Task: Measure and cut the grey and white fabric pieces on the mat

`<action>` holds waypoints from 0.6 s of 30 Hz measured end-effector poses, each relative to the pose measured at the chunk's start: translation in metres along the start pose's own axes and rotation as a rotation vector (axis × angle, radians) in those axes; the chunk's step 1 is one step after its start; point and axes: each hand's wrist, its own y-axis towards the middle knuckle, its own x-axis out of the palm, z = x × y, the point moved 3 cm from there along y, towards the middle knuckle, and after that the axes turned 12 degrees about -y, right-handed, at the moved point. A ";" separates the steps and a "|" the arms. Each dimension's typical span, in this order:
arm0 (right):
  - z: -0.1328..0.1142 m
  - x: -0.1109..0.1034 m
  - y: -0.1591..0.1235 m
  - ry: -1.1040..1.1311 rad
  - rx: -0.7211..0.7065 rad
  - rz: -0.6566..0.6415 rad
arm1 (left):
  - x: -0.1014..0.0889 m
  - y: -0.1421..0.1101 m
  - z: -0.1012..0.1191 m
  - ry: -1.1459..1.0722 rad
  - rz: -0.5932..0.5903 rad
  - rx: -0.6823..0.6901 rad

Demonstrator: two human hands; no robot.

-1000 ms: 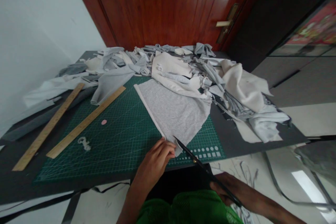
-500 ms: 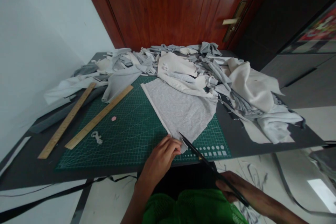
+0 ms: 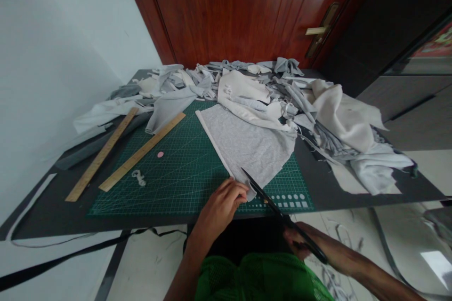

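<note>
A light grey piece of fabric lies on the green cutting mat, a narrow pale strip running along its left edge. My left hand pinches the fabric's near corner, fingers pressed together at the end of that strip. Black scissors are gripped in my right hand, below the table's front edge. Their blades slant up and left over the near part of the fabric, close to my left fingers. Whether the blades are parted is hard to see.
Two wooden rulers lie on the left, near a pink disc and a small white scrap. Heaped grey and white cloth scraps line the table's back. More cloth is piled at the right.
The scissors' tip has shifted slightly forward over the fabric, and my right hand has come a little closer to the table. My left hand keeps its pinch. The whole view has shifted slightly.
</note>
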 end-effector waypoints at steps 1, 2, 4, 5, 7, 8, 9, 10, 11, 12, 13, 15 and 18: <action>-0.002 0.000 0.001 -0.006 -0.004 0.001 | 0.000 0.000 0.000 -0.012 0.003 0.000; -0.004 0.000 0.003 -0.008 -0.006 0.000 | 0.000 0.000 0.001 -0.023 0.005 -0.001; -0.010 0.000 0.005 0.003 -0.009 0.005 | -0.001 0.000 0.001 -0.046 0.009 -0.007; -0.013 0.001 0.006 0.011 -0.008 0.007 | -0.001 0.000 0.001 -0.057 0.010 -0.011; -0.020 0.001 0.007 0.018 0.001 0.014 | -0.001 -0.001 0.000 -0.073 0.013 -0.017; -0.023 0.001 0.007 0.014 0.006 0.018 | -0.001 -0.001 0.001 -0.079 0.016 -0.017; -0.025 0.001 0.007 0.005 0.008 0.023 | -0.001 -0.001 0.001 -0.082 0.018 -0.015; -0.027 0.000 0.008 -0.006 0.007 0.029 | -0.001 -0.001 0.001 -0.085 0.020 -0.012; -0.028 0.000 0.008 -0.016 0.004 0.037 | -0.001 -0.001 0.001 -0.086 0.022 -0.009; -0.028 -0.001 0.008 -0.028 0.000 0.044 | -0.001 -0.001 0.001 -0.087 0.024 -0.006; -0.028 -0.001 0.008 -0.038 -0.004 0.048 | -0.001 -0.001 0.002 -0.086 0.026 -0.004; -0.028 0.000 0.009 -0.050 -0.010 0.047 | -0.001 -0.001 0.001 -0.082 0.027 -0.002; -0.031 0.001 0.008 -0.042 -0.011 0.039 | -0.001 -0.001 0.001 -0.076 0.021 0.002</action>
